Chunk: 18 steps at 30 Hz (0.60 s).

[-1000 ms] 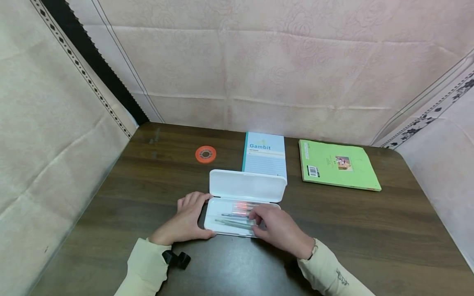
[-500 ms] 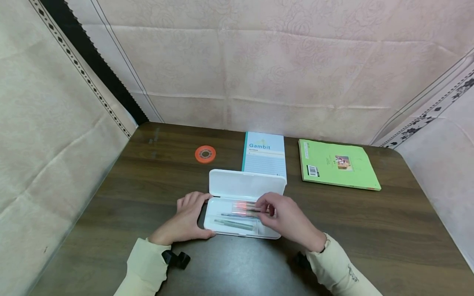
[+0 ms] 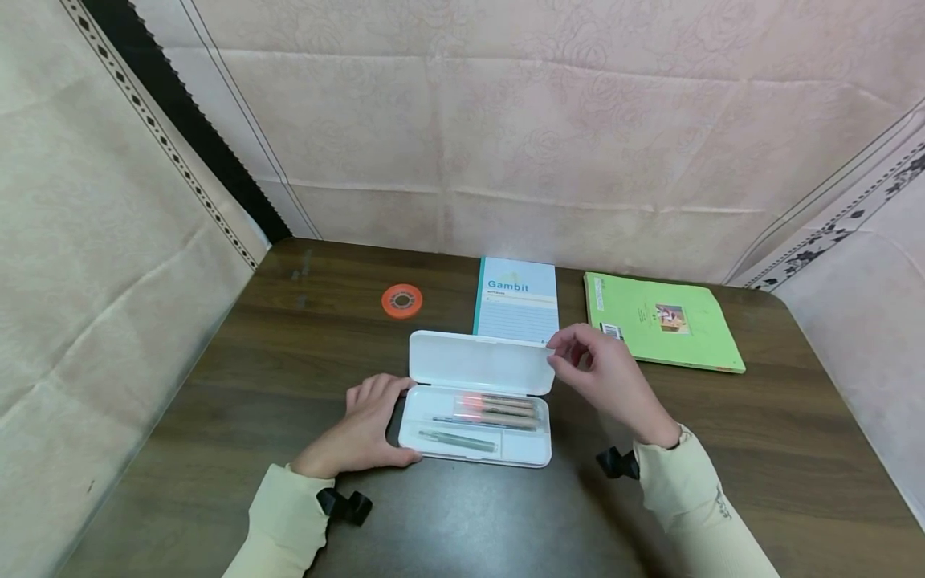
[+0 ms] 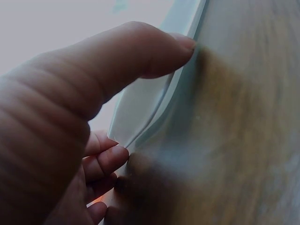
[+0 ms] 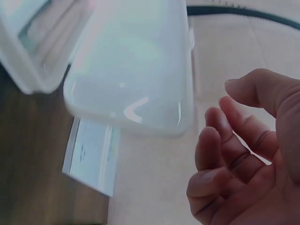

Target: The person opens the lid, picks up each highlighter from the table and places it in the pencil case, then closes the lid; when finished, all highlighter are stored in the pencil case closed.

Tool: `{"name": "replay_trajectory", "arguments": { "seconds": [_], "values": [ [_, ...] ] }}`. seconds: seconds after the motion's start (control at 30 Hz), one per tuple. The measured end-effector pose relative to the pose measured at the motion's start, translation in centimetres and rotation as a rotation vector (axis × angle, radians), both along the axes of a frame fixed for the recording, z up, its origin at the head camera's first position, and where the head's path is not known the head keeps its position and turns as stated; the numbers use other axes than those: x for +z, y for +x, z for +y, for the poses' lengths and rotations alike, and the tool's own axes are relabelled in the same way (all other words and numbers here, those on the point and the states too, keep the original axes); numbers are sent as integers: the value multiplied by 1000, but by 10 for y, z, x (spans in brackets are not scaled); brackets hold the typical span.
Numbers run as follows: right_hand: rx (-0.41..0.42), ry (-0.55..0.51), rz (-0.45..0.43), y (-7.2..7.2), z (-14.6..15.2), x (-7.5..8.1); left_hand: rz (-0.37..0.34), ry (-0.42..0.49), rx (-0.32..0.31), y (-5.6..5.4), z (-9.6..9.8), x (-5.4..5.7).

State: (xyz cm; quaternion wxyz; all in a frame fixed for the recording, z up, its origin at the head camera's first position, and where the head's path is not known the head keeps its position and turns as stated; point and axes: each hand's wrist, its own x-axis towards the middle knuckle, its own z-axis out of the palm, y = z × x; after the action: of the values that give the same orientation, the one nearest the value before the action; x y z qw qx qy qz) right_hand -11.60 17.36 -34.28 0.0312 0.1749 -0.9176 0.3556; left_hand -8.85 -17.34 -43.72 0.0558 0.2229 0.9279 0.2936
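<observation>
An opened white pencil case lies in the middle of the table, its lid tipped back. Pens with orange and clear parts fill its rear part, and a pale green pen lies nearer the front. My left hand holds the case's left end, thumb at the front edge and fingers at the back. Beside the lid's right corner is my right hand, fingers loosely bent with nothing in them. The right wrist view shows a gap between these fingers and the lid.
Behind the lid lies a blue Gambit notebook, partly covered by it. A green book is at the back right, and an orange ring-shaped roll at the back left. Pale patterned cloth hangs behind the table.
My right hand has left the pens inside the case and moved up and right to the lid's right corner. The left hand and the case have stayed in place.
</observation>
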Motion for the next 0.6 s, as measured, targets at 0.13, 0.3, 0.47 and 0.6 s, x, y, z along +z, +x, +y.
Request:
{"name": "replay_trajectory", "arguments": {
  "seconds": [0.13,0.3,0.47,0.6],
  "values": [
    [-1,-18,-31,-8,5,-5,1,-1,-1,0,-1,-1],
    [-10,-23,-50,-14,6,-12,4,3,-1,0,-1,-2],
    [-36,-34,-51,-17,5,-17,0,7,0,0,-1,-2],
    [-44,-9,-54,-18,4,-18,-5,10,1,0,-1,-1]
  ]
}}
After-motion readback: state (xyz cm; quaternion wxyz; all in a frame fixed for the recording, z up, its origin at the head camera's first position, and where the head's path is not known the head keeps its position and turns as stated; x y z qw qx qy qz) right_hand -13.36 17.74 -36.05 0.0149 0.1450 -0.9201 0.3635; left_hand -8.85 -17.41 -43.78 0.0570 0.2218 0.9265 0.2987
